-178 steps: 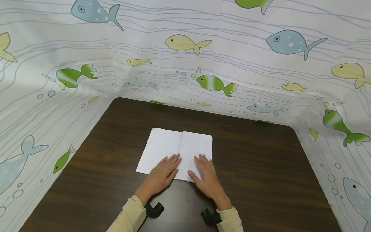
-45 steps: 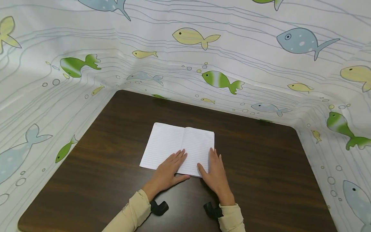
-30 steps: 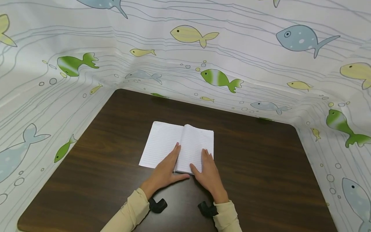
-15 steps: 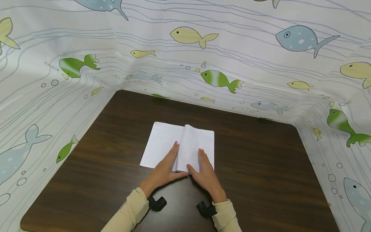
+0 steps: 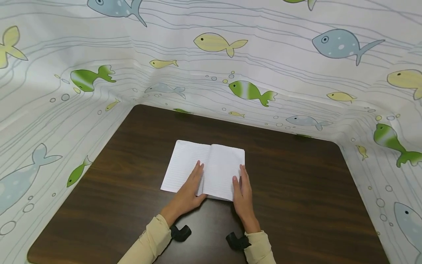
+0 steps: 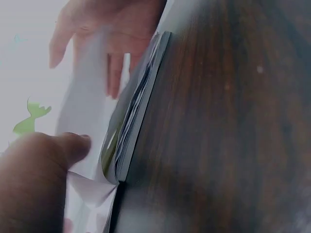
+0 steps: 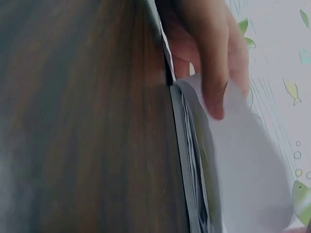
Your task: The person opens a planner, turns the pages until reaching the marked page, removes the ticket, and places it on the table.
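Observation:
A lined notebook (image 5: 223, 168) lies spread out on the dark brown wooden table, its visible pages without writing. My left hand (image 5: 187, 190) rests along the centre fold with straight fingers on the left page; its thumb is at the fold's near end. At the right page's outer edge is my right hand (image 5: 244, 196), fingers straight and palm turned inward. The left wrist view shows a loose upper page (image 6: 87, 102) bowed up off the stack, with the right hand (image 6: 114, 29) beyond it. In the right wrist view the left thumb (image 7: 214, 92) touches that raised page.
The brown table (image 5: 306, 194) extends around the notebook. White fabric walls (image 5: 211, 22) printed with fish enclose its far side, left and right. A black curved device (image 5: 180, 233) is strapped at each wrist, below cream sleeves.
My right hand has moved from the middle of the right page to its outer edge. The near edge of the upper right page now stands off the stack. My left hand stays near the fold.

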Demonstrator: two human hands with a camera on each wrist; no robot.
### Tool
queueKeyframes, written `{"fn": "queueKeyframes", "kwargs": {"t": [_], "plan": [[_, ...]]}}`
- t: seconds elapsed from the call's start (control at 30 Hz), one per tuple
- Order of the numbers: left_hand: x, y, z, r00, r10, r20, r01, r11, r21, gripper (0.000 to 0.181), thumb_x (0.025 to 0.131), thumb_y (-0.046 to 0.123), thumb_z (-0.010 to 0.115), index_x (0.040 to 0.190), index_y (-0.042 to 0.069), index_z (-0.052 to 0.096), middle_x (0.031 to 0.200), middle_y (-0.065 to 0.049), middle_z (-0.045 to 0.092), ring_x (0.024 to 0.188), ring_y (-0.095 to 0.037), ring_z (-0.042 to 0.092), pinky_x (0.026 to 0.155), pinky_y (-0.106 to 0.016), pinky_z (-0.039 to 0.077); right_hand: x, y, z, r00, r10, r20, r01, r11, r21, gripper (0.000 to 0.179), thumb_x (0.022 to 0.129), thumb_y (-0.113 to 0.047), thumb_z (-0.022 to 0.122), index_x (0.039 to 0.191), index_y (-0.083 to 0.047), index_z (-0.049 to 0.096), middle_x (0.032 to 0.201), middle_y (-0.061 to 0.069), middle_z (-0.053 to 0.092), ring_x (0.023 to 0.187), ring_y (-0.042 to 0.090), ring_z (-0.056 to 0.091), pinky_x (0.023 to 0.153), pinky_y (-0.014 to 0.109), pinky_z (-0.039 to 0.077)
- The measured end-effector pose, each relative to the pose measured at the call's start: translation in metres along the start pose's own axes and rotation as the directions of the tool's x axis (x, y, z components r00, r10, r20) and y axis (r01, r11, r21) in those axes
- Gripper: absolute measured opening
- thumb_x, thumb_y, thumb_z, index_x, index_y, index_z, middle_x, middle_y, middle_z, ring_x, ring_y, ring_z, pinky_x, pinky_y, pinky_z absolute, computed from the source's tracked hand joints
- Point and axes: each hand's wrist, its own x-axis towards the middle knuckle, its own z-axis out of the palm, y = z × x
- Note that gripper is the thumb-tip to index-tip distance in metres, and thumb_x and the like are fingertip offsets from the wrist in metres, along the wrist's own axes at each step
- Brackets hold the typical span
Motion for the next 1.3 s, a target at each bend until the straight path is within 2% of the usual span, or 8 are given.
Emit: {"fn": "queueKeyframes", "kwargs": {"t": [0.27,0.53,0.6,0.67,0.77,0.83,0.97,1.3], "plan": [[0.002,0.005,-0.001,0.983,0.027,-0.184,-0.033,0.999,-0.029,0.104,0.084,0.013,0.075,0.165,0.002,0.011,0.173,-0.018,0.004,0.158,-0.034,0.015,0.124,-0.024,0.014,0.000,0.008,-0.005,0.995,0.099,-0.017,-0.098,0.993,0.071,0.058,0.115,-0.028,0.027,0.164,0.002,0.015,0.170,0.021,0.017,0.156,0.036,0.020,0.126,0.055,0.017],[0.007,0.003,-0.002,0.817,0.069,-0.573,0.017,0.989,0.144,0.088,0.076,-0.022,0.060,0.158,-0.006,0.032,0.165,-0.033,0.020,0.153,-0.046,0.023,0.128,-0.041,0.016,0.000,0.007,-0.003,0.993,0.114,0.010,-0.114,0.992,0.047,0.067,0.114,-0.031,0.039,0.163,0.005,0.012,0.170,0.022,0.013,0.156,0.037,0.019,0.125,0.053,0.021],[0.007,0.002,-0.002,0.832,0.072,-0.550,0.062,0.973,0.221,0.083,0.074,-0.024,0.058,0.153,-0.004,0.043,0.164,-0.031,0.026,0.152,-0.046,0.026,0.127,-0.050,0.018,-0.001,0.006,-0.003,0.994,0.113,0.012,-0.113,0.993,0.029,0.067,0.113,-0.029,0.043,0.163,0.005,0.015,0.169,0.023,0.016,0.156,0.038,0.021,0.125,0.053,0.022],[0.007,0.000,-0.002,0.880,0.060,-0.471,0.066,0.967,0.247,0.074,0.078,-0.020,0.062,0.149,-0.004,0.050,0.162,-0.028,0.034,0.152,-0.044,0.030,0.125,-0.056,0.021,-0.001,0.006,-0.002,0.993,0.119,0.009,-0.119,0.993,0.000,0.066,0.112,-0.028,0.047,0.163,0.003,0.019,0.169,0.022,0.019,0.155,0.037,0.022,0.125,0.052,0.023],[0.005,-0.001,0.000,0.968,0.033,-0.250,0.032,0.967,0.254,0.055,0.094,-0.002,0.065,0.147,-0.003,0.054,0.158,-0.023,0.044,0.149,-0.037,0.039,0.123,-0.054,0.028,-0.003,0.005,-0.001,0.993,0.118,-0.012,-0.119,0.991,-0.064,0.061,0.109,-0.025,0.053,0.160,0.001,0.030,0.167,0.022,0.025,0.154,0.038,0.025,0.124,0.057,0.024],[0.004,0.000,0.002,0.996,0.006,-0.086,0.016,0.966,0.258,0.051,0.103,0.013,0.061,0.151,-0.001,0.051,0.157,-0.019,0.046,0.148,-0.033,0.041,0.123,-0.051,0.029,-0.004,0.004,-0.001,0.994,0.108,-0.036,-0.111,0.988,-0.104,0.058,0.107,-0.023,0.056,0.157,0.000,0.037,0.166,0.023,0.027,0.153,0.040,0.027,0.122,0.062,0.025],[0.002,0.002,0.002,0.997,-0.011,0.080,-0.013,0.956,0.292,0.050,0.108,0.025,0.054,0.153,0.005,0.050,0.158,-0.015,0.046,0.149,-0.030,0.040,0.124,-0.051,0.027,-0.004,0.001,-0.001,0.994,0.085,-0.075,-0.095,0.985,-0.141,0.053,0.104,-0.019,0.060,0.152,0.001,0.046,0.163,0.026,0.030,0.150,0.045,0.029,0.118,0.067,0.027],[0.005,-0.003,-0.001,0.996,0.044,0.076,-0.066,0.946,0.318,0.048,0.107,0.022,0.055,0.152,0.005,0.052,0.156,-0.014,0.049,0.147,-0.031,0.044,0.122,-0.051,0.032,-0.010,-0.002,-0.001,0.993,0.105,-0.053,-0.113,0.981,-0.155,0.054,0.104,-0.020,0.062,0.151,0.000,0.047,0.164,0.027,0.027,0.151,0.046,0.028,0.118,0.068,0.026]]}}
